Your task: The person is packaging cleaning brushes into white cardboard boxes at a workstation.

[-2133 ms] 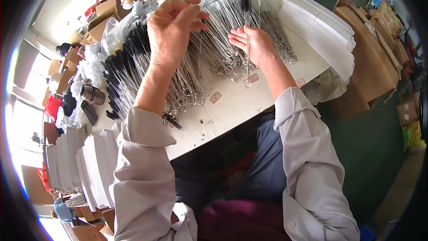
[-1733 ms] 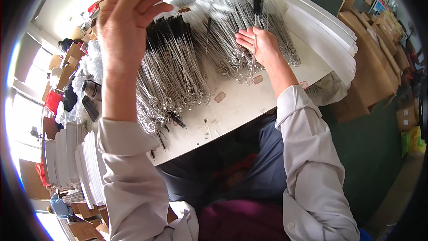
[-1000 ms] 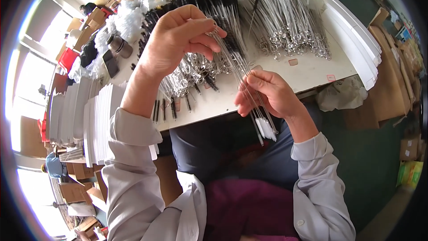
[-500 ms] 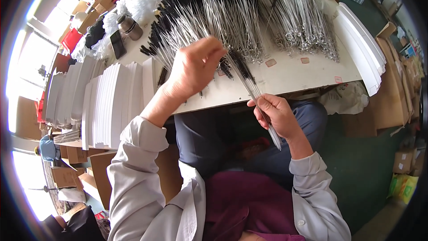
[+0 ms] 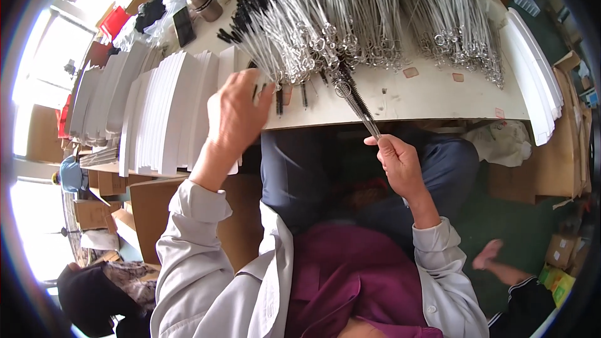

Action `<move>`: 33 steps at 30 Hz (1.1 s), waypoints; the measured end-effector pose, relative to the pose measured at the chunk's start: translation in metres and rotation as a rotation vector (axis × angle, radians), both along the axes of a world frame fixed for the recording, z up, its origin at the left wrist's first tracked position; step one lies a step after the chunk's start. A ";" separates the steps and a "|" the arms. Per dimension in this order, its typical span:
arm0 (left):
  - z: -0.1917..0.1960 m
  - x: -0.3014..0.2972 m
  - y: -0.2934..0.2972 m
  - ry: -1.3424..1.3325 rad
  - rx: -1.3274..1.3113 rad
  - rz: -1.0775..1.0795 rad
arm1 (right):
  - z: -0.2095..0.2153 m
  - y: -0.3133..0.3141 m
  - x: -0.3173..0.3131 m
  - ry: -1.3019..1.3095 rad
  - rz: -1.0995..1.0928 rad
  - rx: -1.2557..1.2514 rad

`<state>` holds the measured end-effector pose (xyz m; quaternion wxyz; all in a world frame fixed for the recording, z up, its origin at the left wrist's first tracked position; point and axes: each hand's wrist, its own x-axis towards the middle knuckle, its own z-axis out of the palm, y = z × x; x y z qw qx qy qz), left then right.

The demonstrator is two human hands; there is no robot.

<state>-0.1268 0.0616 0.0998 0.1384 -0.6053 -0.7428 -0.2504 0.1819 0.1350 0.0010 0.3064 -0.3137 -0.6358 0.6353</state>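
My right hand, just off the table's front edge, is closed on a few thin wire brushes with black bristles. They slant up and left over the edge, toward the pile. My left hand is raised at the table's left front, thumb apart from the bent fingers, with no held thing visible. Beside it a short black brush sticks out from the pile. Behind both hands lies a big heap of black-bristled wire brushes with looped ends toward me. A heap of pale-bristled brushes lies to its right.
White folded card strips stand in rows at the left; more card strips lie along the right edge. A flask and a phone are at the back left. Another person's arm shows at lower right.
My left hand has moved left, away from the held brushes. The stems that stuck out below my right hand no longer show there. Another person's arm has appeared at lower right.
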 end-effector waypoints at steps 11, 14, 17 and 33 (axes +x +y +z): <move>-0.037 -0.051 -0.058 -0.152 -0.583 0.531 | 0.003 -0.014 -0.009 -0.069 0.092 0.021; -0.047 -0.061 -0.067 -0.213 -0.477 0.484 | 0.000 -0.017 -0.010 -0.077 0.110 -0.024; -0.043 -0.070 -0.066 -0.544 -0.549 0.582 | -0.003 -0.020 -0.011 -0.103 0.112 -0.029; -0.037 -0.028 -0.057 -1.738 0.404 -0.072 | 0.023 -0.058 -0.023 -0.110 0.322 -0.057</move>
